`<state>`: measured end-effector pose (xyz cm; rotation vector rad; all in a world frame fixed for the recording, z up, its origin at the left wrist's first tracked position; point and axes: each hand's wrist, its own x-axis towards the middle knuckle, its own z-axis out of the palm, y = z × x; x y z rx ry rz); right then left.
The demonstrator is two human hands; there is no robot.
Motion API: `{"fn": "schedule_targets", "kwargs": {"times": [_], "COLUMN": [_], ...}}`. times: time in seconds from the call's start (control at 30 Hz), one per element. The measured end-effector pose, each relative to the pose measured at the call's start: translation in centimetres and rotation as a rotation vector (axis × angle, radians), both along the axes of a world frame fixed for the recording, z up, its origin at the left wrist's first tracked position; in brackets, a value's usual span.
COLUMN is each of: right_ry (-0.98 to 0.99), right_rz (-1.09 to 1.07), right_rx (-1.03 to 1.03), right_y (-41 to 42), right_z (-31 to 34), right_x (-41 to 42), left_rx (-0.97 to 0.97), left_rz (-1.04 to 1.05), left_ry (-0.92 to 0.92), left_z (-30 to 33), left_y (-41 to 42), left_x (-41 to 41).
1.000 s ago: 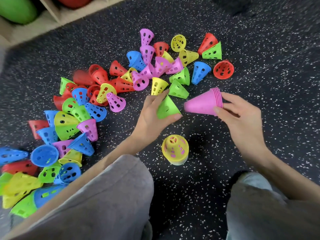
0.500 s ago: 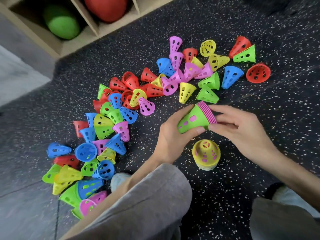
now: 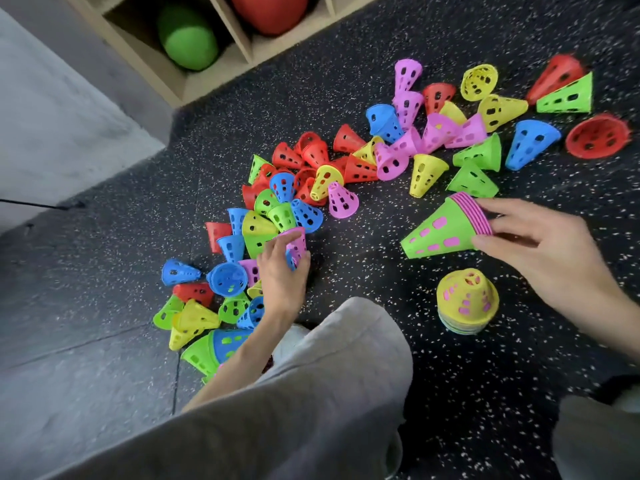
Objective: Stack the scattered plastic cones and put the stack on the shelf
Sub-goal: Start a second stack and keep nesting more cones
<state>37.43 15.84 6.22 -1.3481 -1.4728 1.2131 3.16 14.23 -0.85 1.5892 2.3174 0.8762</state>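
Many perforated plastic cones (image 3: 346, 174) in red, blue, green, yellow and pink lie scattered on the dark speckled floor. My right hand (image 3: 540, 247) holds a stack of pink cones capped by a green one (image 3: 443, 233), tip pointing left, above the floor. My left hand (image 3: 282, 268) reaches into the left cluster and closes around a pink cone (image 3: 298, 242). A second stack with a yellow cone on top (image 3: 467, 301) stands upright on the floor below my right hand. The wooden shelf (image 3: 221, 81) is at the top left.
A green ball (image 3: 188, 38) and a red ball (image 3: 270, 12) sit in the shelf's compartments. A grey wall (image 3: 52, 116) is at the left. My knees in grey trousers (image 3: 311, 410) fill the bottom of the view.
The green cone went onto the pink stack. My left hand let go of it and moved left to a pink cone in the pile. The view has shifted, showing more of the shelf.
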Motion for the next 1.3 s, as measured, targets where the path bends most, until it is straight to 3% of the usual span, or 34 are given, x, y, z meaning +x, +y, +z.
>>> {"fn": "schedule_targets", "kwargs": {"times": [0.07,0.2,0.37,0.6,0.7,0.9,1.17,1.3], "right_ry": [0.0,0.007,-0.013,-0.002,0.014,0.07,0.073,0.105], "right_rz": [-0.011,-0.019,-0.029,-0.097,-0.136,-0.13,0.003,0.007], "right_rx": [0.001,0.03,0.036,0.016,0.032,0.075,0.055,0.067], "right_y": [0.0,-0.1,0.1,0.2,0.3,0.5,0.1,0.0], "right_z": [0.1,0.2,-0.2,-0.7,-0.5,0.5,0.5,0.9], "right_x": [0.0,0.2,1.0,2.0,2.3,2.3,1.6,1.3], "left_rx": [-0.057,-0.195,-0.145,0.052,0.075,0.03,0.022,0.124], "left_rz": [0.085,0.127,0.143,-0.164,-0.323,-0.599,-0.66,-0.623], "left_ry": [0.086,0.079,0.053,0.012,-0.074,-0.057,-0.253,-0.336], "left_z": [-0.9,-2.6,-3.0,0.3,2.7,5.8,6.6,6.6], "left_y": [-0.6,-1.2,-0.6,0.4,1.0,1.7,1.1,1.0], "left_x": [-2.4,-5.2,-5.3,2.3,6.4,11.4,14.0,14.7]}}
